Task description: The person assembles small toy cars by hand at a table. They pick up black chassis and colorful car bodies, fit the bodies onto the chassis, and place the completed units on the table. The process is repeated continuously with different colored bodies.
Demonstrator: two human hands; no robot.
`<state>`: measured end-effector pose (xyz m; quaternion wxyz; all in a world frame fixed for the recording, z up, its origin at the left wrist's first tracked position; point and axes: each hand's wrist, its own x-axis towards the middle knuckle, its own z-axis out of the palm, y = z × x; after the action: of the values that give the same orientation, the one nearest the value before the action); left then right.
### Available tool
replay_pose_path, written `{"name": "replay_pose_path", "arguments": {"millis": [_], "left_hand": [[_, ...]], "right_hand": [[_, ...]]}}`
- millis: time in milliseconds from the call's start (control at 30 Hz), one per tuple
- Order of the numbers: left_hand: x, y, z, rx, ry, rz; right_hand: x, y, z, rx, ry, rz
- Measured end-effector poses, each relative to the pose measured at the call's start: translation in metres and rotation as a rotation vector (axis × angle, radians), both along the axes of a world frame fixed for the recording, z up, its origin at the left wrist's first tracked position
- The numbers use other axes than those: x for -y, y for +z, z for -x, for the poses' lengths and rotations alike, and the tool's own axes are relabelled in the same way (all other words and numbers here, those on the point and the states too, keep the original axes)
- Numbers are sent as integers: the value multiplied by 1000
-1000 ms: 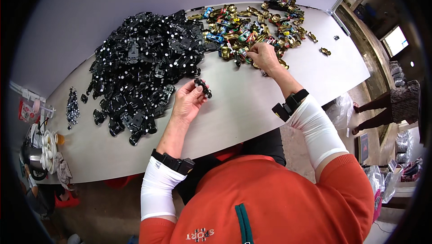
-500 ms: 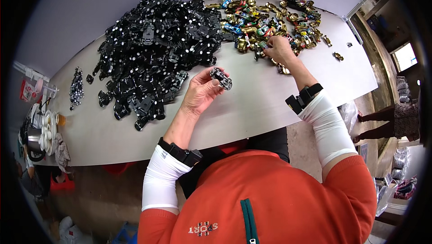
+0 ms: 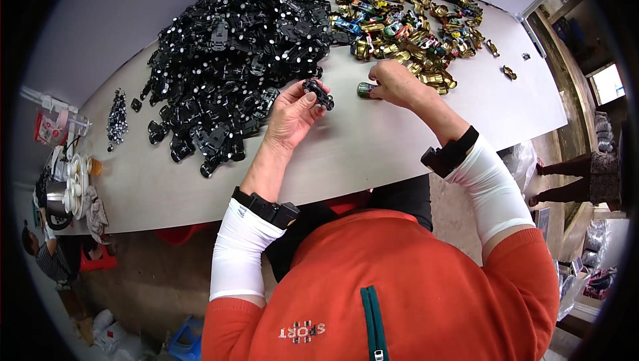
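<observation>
Black heap [image 3: 226, 48] of toy-car bases with pale wheel hubs, piled high on the grey bench [image 3: 373, 154]; I take all bearings from it. My left hand [image 3: 291, 118], just off the heap's near right edge, is closed thumb against fingers on a dark toy-car base [image 3: 318, 94]. My right hand [image 3: 397, 84], farther right of the heap, is curled nearly closed, fingertips pinching a green toy car [image 3: 365, 90] by its right end; cannot tell whether the car touches the bench. Right of the heap, past my right hand, spreads a pile of gold and coloured toy cars [image 3: 406, 24]. Well right of the heap, one gold car [image 3: 509, 72] lies alone. Left of the heap: a small mound of silvery-white bits [image 3: 117, 118], too small to make out.
</observation>
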<state>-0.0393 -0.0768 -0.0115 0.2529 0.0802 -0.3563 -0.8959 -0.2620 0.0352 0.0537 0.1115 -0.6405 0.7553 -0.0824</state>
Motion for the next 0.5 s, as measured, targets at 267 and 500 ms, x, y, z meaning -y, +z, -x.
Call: {"name": "replay_pose_path", "arguments": {"millis": [267,500], "left_hand": [[-9,17,1,-71,-5,-24],[-5,29,-11,-125,120,60]], "right_hand": [[0,-8,0,161,71,141],[-22,29,-71,1203,-131,423]]}}
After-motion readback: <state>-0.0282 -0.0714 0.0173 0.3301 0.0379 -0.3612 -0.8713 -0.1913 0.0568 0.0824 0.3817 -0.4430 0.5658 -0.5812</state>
